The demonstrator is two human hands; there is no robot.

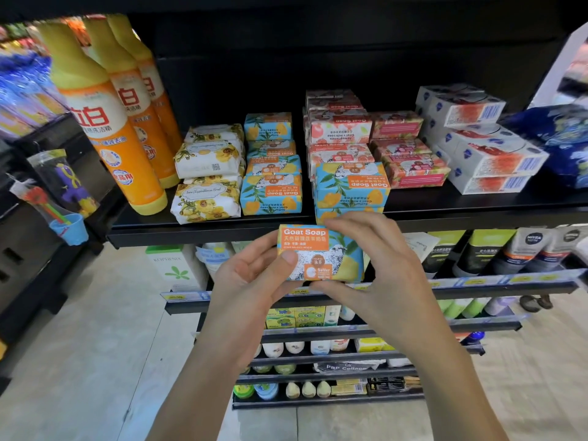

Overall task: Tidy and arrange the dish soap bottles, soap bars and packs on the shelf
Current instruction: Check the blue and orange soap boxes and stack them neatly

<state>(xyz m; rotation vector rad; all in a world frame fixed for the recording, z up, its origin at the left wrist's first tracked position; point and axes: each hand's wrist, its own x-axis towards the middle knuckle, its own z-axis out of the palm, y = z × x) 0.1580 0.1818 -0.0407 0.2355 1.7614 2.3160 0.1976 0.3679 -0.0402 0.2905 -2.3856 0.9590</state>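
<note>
Blue-yellow Goat Soap bar [321, 253] is off the shelf, held just before shelf edge [191, 234], label upright.

Left hand [251, 275] grips its left end, thumb on face. Right hand [375, 265] pinches right end, fingers over top, thumb beneath.

Seemingly done:
- dish soap bottles [105, 128] lined up at left
- floral soap packs [206, 198], pomegranate soaps [340, 154] and white boxes [483, 154] in rows

Left to do: held bar and stray matching stack [351, 189] standing before pomegranate soaps; both likely belong in blue-yellow row [272, 194].

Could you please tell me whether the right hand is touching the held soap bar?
Touching. The head view shows the right hand pinching the soap bar, fingers on top, thumb underneath.
</note>
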